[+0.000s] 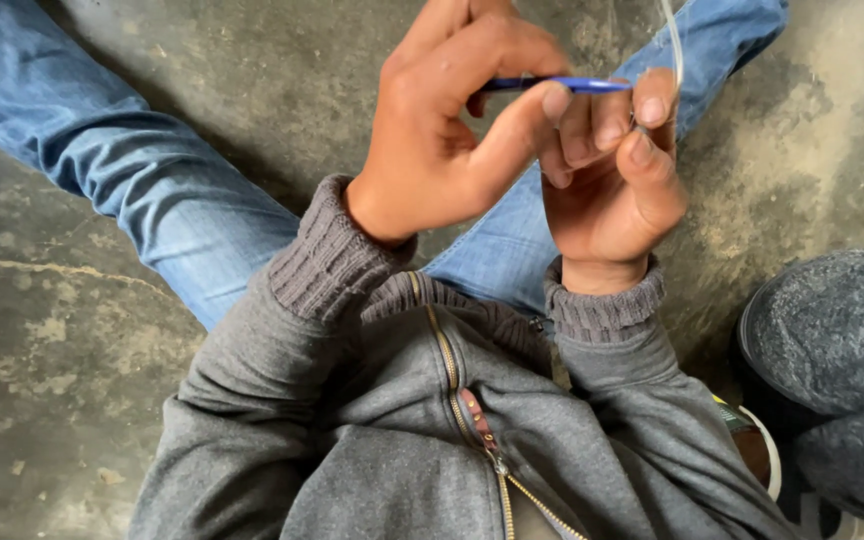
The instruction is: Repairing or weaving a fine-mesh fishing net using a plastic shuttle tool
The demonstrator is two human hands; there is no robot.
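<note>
Top centre of frame: left hand (442,130) is pinching a thin blue rod (552,85), fingers closed round it. Right hand (612,170) is curling shut on a clear thin tube (674,45) at the rod's tip. Jeans (152,190) and concrete floor (32,380) are lying beneath.

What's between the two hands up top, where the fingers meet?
In the head view, a thin blue rod bridges them: the left hand pinches one end, the right hand the other, where a pale wire rises.
</note>
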